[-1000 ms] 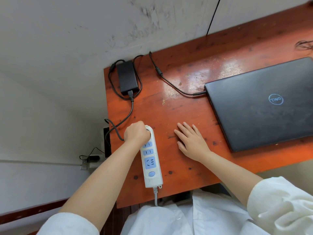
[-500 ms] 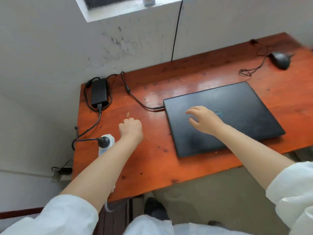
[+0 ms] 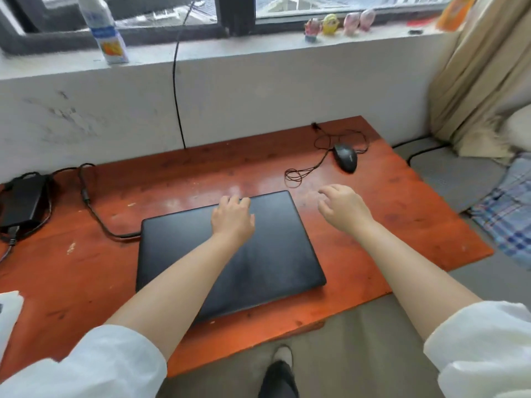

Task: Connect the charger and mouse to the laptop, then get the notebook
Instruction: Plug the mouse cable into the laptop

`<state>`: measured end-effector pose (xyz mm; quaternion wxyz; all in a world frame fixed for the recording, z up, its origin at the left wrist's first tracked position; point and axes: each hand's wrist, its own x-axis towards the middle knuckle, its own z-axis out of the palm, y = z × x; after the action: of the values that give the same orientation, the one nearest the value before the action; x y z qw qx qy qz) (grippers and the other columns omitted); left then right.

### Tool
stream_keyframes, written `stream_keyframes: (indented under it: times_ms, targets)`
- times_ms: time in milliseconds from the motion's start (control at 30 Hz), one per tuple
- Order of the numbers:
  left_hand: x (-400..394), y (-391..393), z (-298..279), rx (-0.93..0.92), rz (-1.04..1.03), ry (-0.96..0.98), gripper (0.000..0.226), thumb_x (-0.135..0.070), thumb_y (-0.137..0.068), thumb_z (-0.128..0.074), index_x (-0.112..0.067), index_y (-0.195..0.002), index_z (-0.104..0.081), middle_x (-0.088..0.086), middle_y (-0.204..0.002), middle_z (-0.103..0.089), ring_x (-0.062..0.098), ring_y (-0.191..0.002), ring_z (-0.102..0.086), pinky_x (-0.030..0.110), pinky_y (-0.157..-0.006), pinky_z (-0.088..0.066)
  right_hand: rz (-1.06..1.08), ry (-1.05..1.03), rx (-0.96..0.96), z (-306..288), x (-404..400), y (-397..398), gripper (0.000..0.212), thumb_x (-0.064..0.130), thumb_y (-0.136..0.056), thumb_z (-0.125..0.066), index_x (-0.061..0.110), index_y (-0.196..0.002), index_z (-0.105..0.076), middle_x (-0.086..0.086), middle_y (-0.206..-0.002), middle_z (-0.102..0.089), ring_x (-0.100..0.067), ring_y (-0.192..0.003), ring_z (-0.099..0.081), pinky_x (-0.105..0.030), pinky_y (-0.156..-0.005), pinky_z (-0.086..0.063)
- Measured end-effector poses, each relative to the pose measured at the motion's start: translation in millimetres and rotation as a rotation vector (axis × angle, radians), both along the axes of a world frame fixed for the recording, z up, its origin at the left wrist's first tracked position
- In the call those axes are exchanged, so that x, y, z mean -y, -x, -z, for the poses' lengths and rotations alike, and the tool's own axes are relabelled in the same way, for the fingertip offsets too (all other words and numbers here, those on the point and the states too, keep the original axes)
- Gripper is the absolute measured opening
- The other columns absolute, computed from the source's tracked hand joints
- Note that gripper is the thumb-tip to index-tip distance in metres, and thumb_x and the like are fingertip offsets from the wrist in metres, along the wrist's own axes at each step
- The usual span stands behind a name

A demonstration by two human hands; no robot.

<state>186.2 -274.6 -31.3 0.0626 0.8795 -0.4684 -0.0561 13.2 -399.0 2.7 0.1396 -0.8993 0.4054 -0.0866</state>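
Left hand (image 3: 232, 218) has moved from the power strip onto the laptop (image 3: 230, 254), fingers flat; right hand (image 3: 343, 209), grip spread and empty, reaches toward the mouse (image 3: 345, 157); charger done, mouse next.

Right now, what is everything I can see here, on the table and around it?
laptop: one, black, shut, middle of the table
charger brick: one, black, far left of the table, cable running to the laptop's left edge
mouse: one, black, far right, its thin cable lying loose in loops
table: one, red-brown wood
bottle: one, clear plastic, window sill left
figurines: four, small and colourful, window sill right
curtain: one, beige, right
checked cloth: one, blue, right edge
left hand: on the laptop lid
right hand: open, raised over the table before the mouse
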Motion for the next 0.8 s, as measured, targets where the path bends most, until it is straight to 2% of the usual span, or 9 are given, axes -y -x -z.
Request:
stream_keyframes:
  times_ms: [200,367,567,700,800]
  targets:
    - [86,-13,18,-0.065,-0.06,-0.02,0.036,-0.022,-0.09,-0.048,-0.008,-0.123,-0.047,0.011,-0.134,-0.047,0.028,-0.127,-0.035,0.04,-0.103,-0.035,0.075,-0.099,-0.076,8,98,6,0.034,0.014,-0.091,-0.046,0.004,-0.122,-0.054,-0.018,-0.13,-0.056,-0.032,-0.121,-0.048,-0.041,-0.1,-0.041]
    - [153,-17,27,-0.113,-0.092,-0.035,0.041,-0.025,-0.092,-0.047,-0.01,-0.13,-0.042,0.008,-0.142,-0.041,0.028,-0.134,-0.028,0.042,-0.106,-0.033,0.129,-0.102,-0.104,4,185,4,0.028,0.013,-0.089,-0.046,0.0,-0.11,-0.059,-0.021,-0.117,-0.062,-0.034,-0.111,-0.052,-0.043,-0.09,-0.046]
    - [208,-10,50,-0.153,-0.151,-0.115,0.042,-0.03,-0.092,-0.047,-0.007,-0.127,-0.042,0.011,-0.141,-0.042,0.027,-0.135,-0.03,0.04,-0.108,-0.031,0.031,-0.13,-0.131,24,274,-33,0.03,0.013,-0.09,-0.044,0.002,-0.114,-0.058,-0.021,-0.121,-0.06,-0.034,-0.114,-0.051,-0.039,-0.092,-0.043]
    - [225,-8,74,-0.24,-0.265,-0.179,0.058,-0.035,-0.095,-0.043,-0.004,-0.141,-0.026,0.014,-0.154,-0.022,0.027,-0.143,-0.014,0.039,-0.116,-0.02,-0.079,-0.186,-0.104,51,329,-82,0.032,0.012,-0.091,-0.043,0.0,-0.118,-0.056,-0.022,-0.124,-0.059,-0.035,-0.117,-0.051,-0.038,-0.096,-0.041]
    - [231,-2,91,-0.264,-0.323,-0.246,0.065,-0.038,-0.096,-0.039,-0.004,-0.145,-0.014,0.014,-0.157,-0.007,0.028,-0.145,-0.004,0.039,-0.118,-0.013,-0.094,-0.223,-0.077,73,360,-119,0.031,0.013,-0.091,-0.044,-0.004,-0.115,-0.054,-0.028,-0.12,-0.058,-0.039,-0.113,-0.052,-0.04,-0.091,-0.043]
